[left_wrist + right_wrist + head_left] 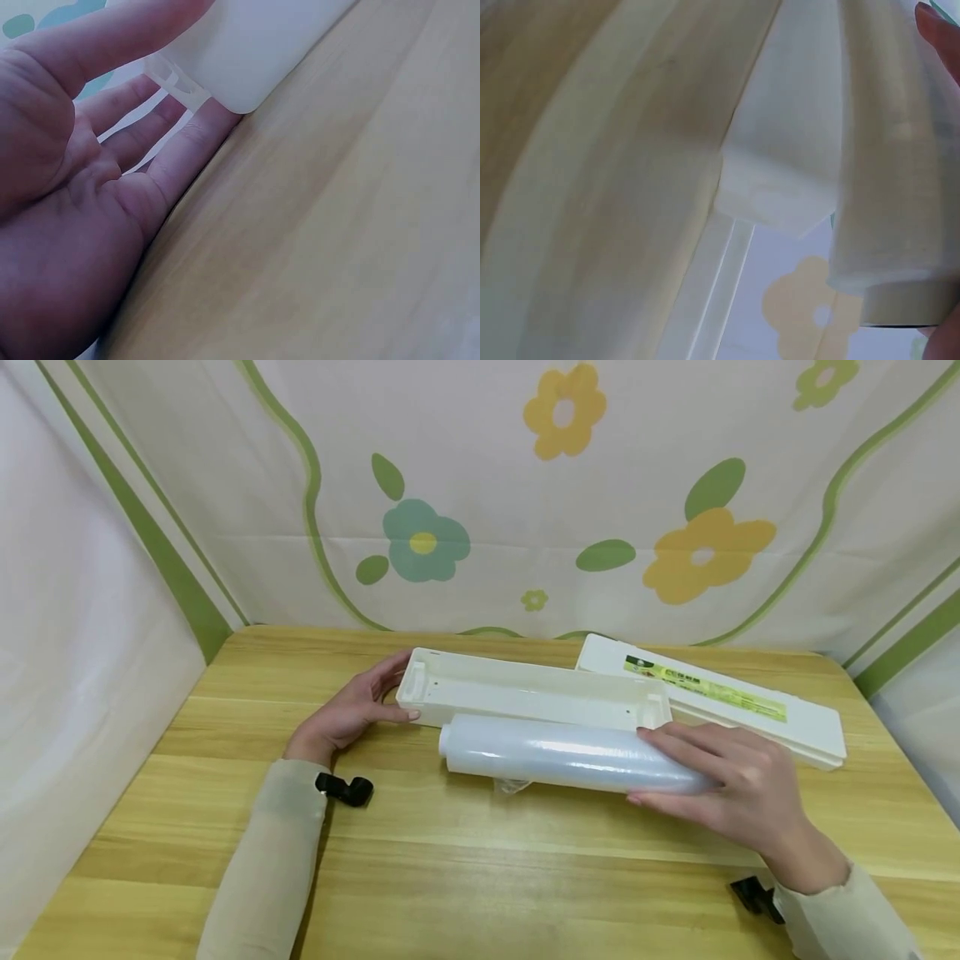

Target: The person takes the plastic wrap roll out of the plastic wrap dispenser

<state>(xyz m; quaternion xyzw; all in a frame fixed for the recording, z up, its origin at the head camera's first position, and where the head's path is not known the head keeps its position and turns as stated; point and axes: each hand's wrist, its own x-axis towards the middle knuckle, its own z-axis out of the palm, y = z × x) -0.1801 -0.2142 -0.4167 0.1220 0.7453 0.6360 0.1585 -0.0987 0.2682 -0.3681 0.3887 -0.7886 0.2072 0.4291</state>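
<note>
My left hand (348,710) holds the left end of a long white open box (517,693), thumb at the front corner and fingers behind. In the left wrist view, the fingers reach around the box's end (232,56) on the tabletop. My right hand (746,781) grips the right end of a roll of cling film (540,750), thumb below and fingers over the top. The roll lies just in front of the box, overlapping its front wall in the head view. A crumpled flap of film (512,786) hangs under it. Its core end (909,304) shows in the right wrist view.
Behind the box at the right lies a long white lid (813,727) with a green and yellow label (705,687). Everything rests on a wooden table (480,877). A flower-patterned cloth (487,460) hangs along the back edge. Black clips (347,789) sit by both wrists.
</note>
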